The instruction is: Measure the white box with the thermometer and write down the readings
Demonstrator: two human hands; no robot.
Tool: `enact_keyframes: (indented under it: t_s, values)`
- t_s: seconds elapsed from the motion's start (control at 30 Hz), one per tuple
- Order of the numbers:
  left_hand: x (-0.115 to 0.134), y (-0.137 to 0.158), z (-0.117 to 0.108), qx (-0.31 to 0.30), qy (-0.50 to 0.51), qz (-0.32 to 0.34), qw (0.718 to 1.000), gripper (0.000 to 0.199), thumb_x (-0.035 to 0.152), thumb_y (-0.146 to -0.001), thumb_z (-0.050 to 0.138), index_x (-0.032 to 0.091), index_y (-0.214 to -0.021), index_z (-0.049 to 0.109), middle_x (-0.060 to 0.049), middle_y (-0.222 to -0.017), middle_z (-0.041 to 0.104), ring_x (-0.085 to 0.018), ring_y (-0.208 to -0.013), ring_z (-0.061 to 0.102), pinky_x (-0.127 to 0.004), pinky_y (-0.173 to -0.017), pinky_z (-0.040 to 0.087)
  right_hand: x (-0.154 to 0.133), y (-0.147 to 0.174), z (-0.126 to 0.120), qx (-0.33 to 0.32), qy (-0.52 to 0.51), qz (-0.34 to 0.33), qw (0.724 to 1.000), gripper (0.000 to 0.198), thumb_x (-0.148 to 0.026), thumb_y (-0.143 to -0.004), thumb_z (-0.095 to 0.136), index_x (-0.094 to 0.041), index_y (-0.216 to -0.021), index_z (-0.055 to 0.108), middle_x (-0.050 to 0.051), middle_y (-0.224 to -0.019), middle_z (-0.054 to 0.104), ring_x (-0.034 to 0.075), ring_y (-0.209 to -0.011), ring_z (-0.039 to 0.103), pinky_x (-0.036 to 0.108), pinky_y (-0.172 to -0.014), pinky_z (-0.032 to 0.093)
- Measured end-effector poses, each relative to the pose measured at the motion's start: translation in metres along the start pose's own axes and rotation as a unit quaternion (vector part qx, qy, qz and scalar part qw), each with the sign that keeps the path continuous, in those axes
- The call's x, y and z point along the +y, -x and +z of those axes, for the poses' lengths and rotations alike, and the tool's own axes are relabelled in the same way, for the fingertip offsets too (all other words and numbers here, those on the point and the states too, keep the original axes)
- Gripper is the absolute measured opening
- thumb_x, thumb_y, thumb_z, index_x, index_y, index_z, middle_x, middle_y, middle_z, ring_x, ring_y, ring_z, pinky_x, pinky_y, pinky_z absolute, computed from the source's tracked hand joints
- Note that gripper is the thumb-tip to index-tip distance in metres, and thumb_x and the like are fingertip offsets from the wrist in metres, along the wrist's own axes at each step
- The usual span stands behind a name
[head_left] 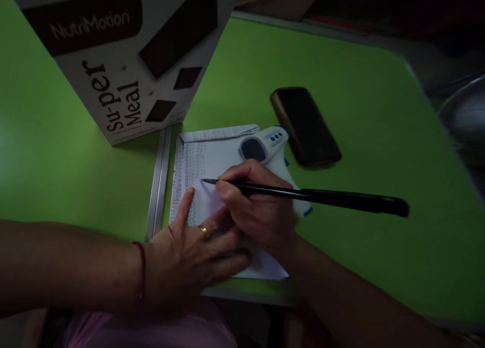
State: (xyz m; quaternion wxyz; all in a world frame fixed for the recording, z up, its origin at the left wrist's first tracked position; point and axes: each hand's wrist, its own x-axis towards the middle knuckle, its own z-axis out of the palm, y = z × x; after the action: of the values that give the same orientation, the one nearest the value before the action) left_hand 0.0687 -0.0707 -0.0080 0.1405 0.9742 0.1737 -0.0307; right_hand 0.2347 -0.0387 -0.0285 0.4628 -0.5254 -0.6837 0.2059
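Note:
A black pen (341,199) is pinched in my right hand (261,206), its tip on or just above a white notepad (217,158). Columns of small handwriting fill the left part of the page, and its top edge is folded over. My left hand (204,247) lies flat on the lower part of the pad, fingers spread, a gold ring on one finger and a red cord at the wrist. Behind my right hand a white infrared thermometer (267,143) with a dark display rests partly on the pad; the hand hides some of it.
A dark smartphone (306,126) in a brown case lies beyond the thermometer. The tall NutriMotion box (125,80) stands at the back left. The green table (386,136) has a metal seam strip (157,186) left of the pad.

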Motion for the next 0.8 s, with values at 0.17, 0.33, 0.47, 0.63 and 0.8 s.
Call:
enact_keyframes:
  t_s: [0.17,0.33,0.47,0.63,0.8]
  values:
    - [0.0001,0.0005,-0.0002,-0.004,-0.005,0.001,1.000,0.059,0.040,-0.091,0.066,0.032,-0.147,0.050,-0.007,-0.160,0.040,-0.038,-0.153,0.021,-0.079,-0.116,0.023,0.0030,0.0018,-0.0009,0.024,0.007,0.017,1.000,0.013,-0.020,-0.082,0.060,-0.025,-0.069,0.058,-0.005,-0.059,0.060,0.013,-0.052,0.055,0.027,-0.051,0.047]
    - [0.0003,0.0009,-0.0015,-0.007,-0.004,0.001,1.000,0.059,0.038,-0.091,0.066,0.032,-0.147,0.050,-0.007,-0.158,0.043,-0.040,-0.152,0.022,-0.079,-0.115,0.024,0.0033,0.0002,-0.0029,0.011,0.017,0.009,1.000,0.014,-0.017,-0.081,0.061,-0.025,-0.069,0.058,-0.005,-0.059,0.060,0.013,-0.051,0.054,0.026,-0.049,0.046]
    - [-0.0003,-0.0001,-0.0016,-0.014,-0.008,0.004,1.000,0.057,0.039,-0.092,0.065,0.033,-0.147,0.050,-0.006,-0.159,0.042,-0.040,-0.153,0.022,-0.079,-0.114,0.026,0.0020,-0.0009,-0.0030,0.007,0.031,0.008,0.999,0.014,-0.018,-0.080,0.059,-0.024,-0.068,0.057,-0.005,-0.060,0.061,0.012,-0.052,0.055,0.026,-0.051,0.047]
    - [-0.0004,-0.0006,-0.0022,-0.009,-0.008,0.004,1.000,0.055,0.039,-0.093,0.064,0.032,-0.147,0.050,-0.006,-0.157,0.044,-0.039,-0.152,0.023,-0.080,-0.114,0.027,0.0008,-0.0006,-0.0019,0.010,0.040,0.010,0.999,0.014,-0.023,-0.083,0.059,-0.024,-0.068,0.057,-0.004,-0.060,0.061,0.012,-0.052,0.055,0.025,-0.051,0.047]
    - [0.0001,-0.0001,-0.0017,-0.001,-0.015,0.002,1.000,0.055,0.036,-0.091,0.064,0.033,-0.145,0.052,-0.006,-0.154,0.047,-0.039,-0.151,0.024,-0.078,-0.114,0.028,0.0004,-0.0008,-0.0022,-0.003,0.054,0.016,0.998,0.016,-0.026,-0.083,0.057,-0.025,-0.067,0.056,-0.003,-0.059,0.061,0.013,-0.052,0.055,0.027,-0.051,0.047]
